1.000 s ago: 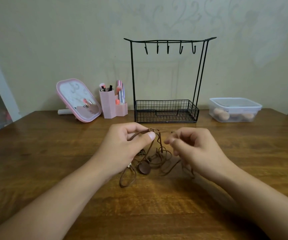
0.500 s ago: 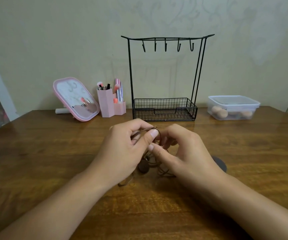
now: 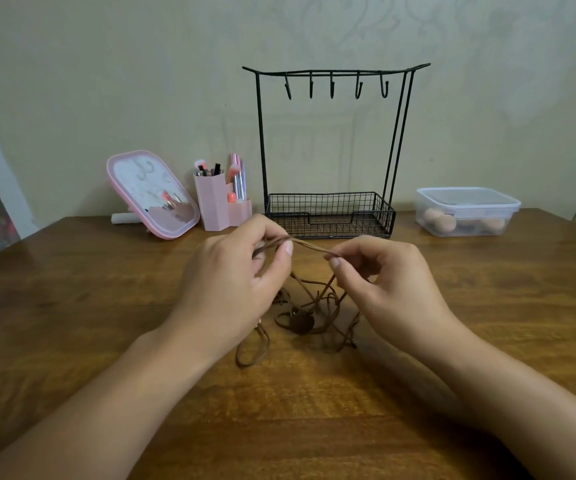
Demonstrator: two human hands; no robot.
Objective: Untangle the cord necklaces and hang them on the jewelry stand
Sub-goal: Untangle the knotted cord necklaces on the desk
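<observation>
A tangle of brown cord necklaces (image 3: 314, 306) lies on the wooden table (image 3: 72, 306), with a dark round pendant (image 3: 301, 322) in its middle. My left hand (image 3: 234, 289) and my right hand (image 3: 387, 285) each pinch the cord, and a short stretch of it (image 3: 309, 247) runs taut between them above the tangle. Loops hang down from both hands to the table. The black wire jewelry stand (image 3: 330, 147) is behind the hands, against the wall, with several bare hooks (image 3: 332, 86) on its top bar and a mesh basket at its base.
A pink tilted mirror (image 3: 151, 194) and a pink holder with brushes (image 3: 219, 199) stand left of the stand. A clear lidded box (image 3: 466, 211) with beige sponges sits to its right. A white shelf edge shows at far left.
My hands came together over the tangle half a second ago and have now drawn apart, pulling a length of cord taut between them. The view has dipped slightly.
</observation>
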